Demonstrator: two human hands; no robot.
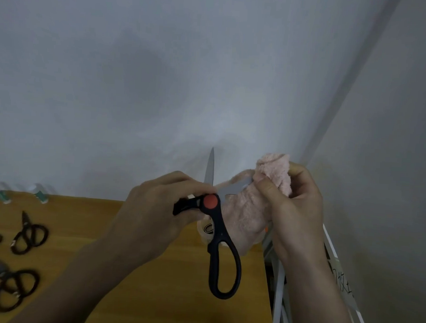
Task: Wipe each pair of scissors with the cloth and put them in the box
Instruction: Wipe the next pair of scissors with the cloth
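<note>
From the head camera, the left hand (160, 203) grips the scissors (218, 226) at one black handle beside the red pivot, fingers curled round it. The scissors are spread open: one blade rises straight up from the left fingers, the other slants up and right into the cloth (249, 207). The free handle loop hangs down below the left fingers.

The right hand (296, 202) pinches the pink cloth around that slanted blade, thumb in front and the other fingers wrapped behind, so the blade's tip is hidden inside the cloth.

The blade's long axis runs from the pivot at the left fingers toward the right fingers, so the wipe probably follows that line, and the right hand does it.

Three more scissors (30, 235) lie on the table (150, 294), well to the left of both hands. No box shows.
</note>
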